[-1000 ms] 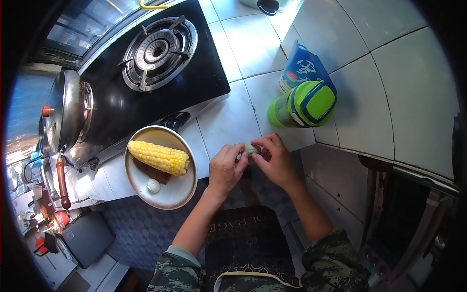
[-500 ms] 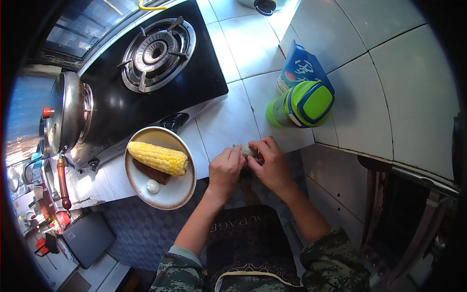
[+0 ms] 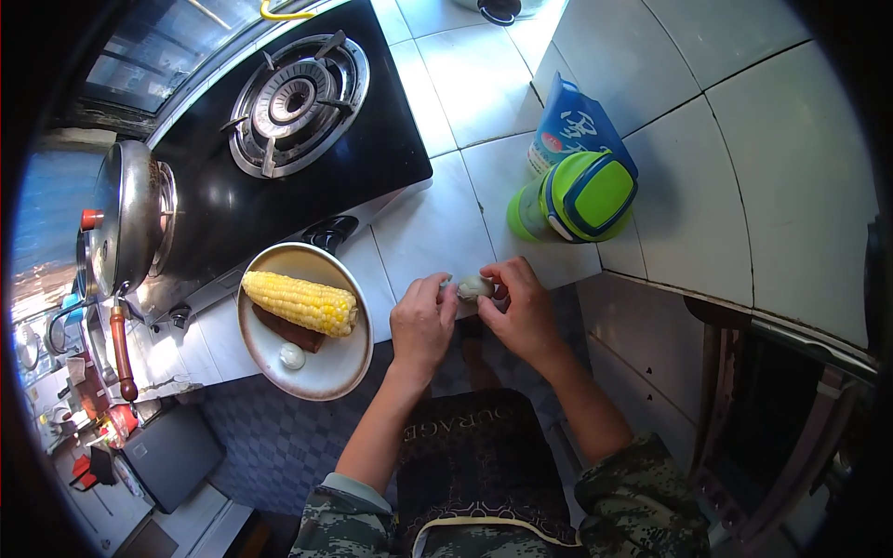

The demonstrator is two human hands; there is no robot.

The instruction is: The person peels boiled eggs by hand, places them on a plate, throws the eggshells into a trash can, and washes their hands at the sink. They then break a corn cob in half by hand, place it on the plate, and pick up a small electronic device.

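Observation:
Over the counter's front edge, my right hand (image 3: 521, 312) grips a small pale grey-green egg (image 3: 476, 286) between thumb and fingers. My left hand (image 3: 423, 324) is just left of it, thumb and fingertips pinched on a small pale fragment (image 3: 446, 282), which looks like shell. A narrow gap separates that fragment from the egg. To the left, a brown-rimmed plate (image 3: 339, 372) holds a cooked corn cob (image 3: 299, 302), a brown slab (image 3: 290, 332) partly under the cob, and a small shiny white piece (image 3: 292, 355) resembling a peeled egg.
A black gas stove (image 3: 386, 139) stands behind the plate, with a lidded pan (image 3: 135, 219) on its left burner. At the right wall are a green-lidded bottle (image 3: 595, 195) and a blue packet (image 3: 581, 121). The tiled counter (image 3: 433, 219) ends just before my body.
My left hand has drawn slightly left, away from the egg, with the small fragment in its fingertips. More of the egg shows in my right hand. The plate stays put.

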